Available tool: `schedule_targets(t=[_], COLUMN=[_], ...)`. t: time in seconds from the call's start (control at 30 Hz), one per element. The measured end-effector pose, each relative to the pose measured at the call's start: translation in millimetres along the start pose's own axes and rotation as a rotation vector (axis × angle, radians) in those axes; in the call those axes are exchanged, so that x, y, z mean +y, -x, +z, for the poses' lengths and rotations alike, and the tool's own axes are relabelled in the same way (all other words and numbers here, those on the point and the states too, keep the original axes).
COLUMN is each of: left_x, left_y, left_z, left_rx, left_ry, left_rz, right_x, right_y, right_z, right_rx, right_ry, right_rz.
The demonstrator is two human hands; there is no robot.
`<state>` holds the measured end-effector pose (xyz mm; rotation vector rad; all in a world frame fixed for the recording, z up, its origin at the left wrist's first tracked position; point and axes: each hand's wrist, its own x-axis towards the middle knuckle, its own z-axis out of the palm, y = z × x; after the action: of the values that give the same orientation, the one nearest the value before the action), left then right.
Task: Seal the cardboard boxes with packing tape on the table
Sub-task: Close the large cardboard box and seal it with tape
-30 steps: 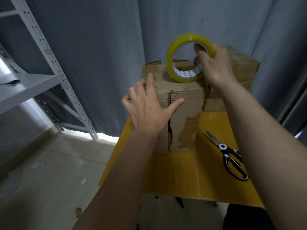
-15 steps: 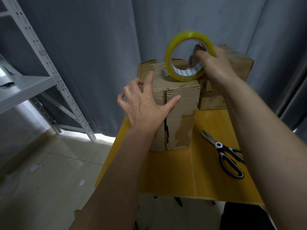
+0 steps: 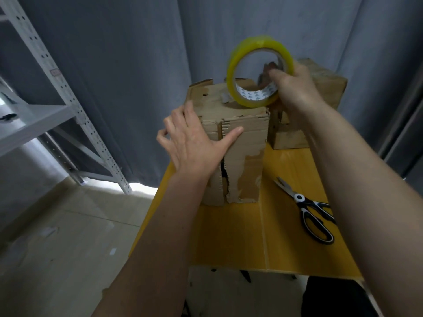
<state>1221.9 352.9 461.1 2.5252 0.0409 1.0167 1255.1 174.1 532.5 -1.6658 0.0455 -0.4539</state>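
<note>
Since a second ago, little changed: roll [image 3: 259, 72] raised slightly and tipped, box [image 3: 231, 143] unmoved under the same steadying palm. Stands upright near the table's [image 3: 229, 236] left-centre, split down its near face, seam still gaping and untaped. Roll on edge atop the box's far right corner, pinched by the right hand [image 3: 295, 88], fingers hooked through the core. Left hand [image 3: 194, 143] flat, fingers straight, pressing the box's upper near-left corner. Probably still the tape-starting step; next calls for freeing the tape end, sticking it at the top and drawing it along the seam. Second box [image 3: 320, 104] just behind to the right; contents of both hidden. Scissors [image 3: 306, 211] lying right, well apart, likely for the cut.
</note>
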Motion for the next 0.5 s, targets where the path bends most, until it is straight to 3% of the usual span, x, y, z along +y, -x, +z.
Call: schedule_targets(t=[0.3,0.5], left_x=[4.3,3.0], left_y=[-1.6,-5.6], left_z=[0.6,-3.2], left_rx=[-0.033,-0.095], left_ry=[0.000,0.034], left_rz=[-0.016,-0.037], right_x=[1.4,1.8], right_y=[8.9,6.1], right_z=[-2.3,-1.8], right_rx=[0.103,-0.039], right_ry=[-0.374,-0.230], right_rz=[0.091,0.259])
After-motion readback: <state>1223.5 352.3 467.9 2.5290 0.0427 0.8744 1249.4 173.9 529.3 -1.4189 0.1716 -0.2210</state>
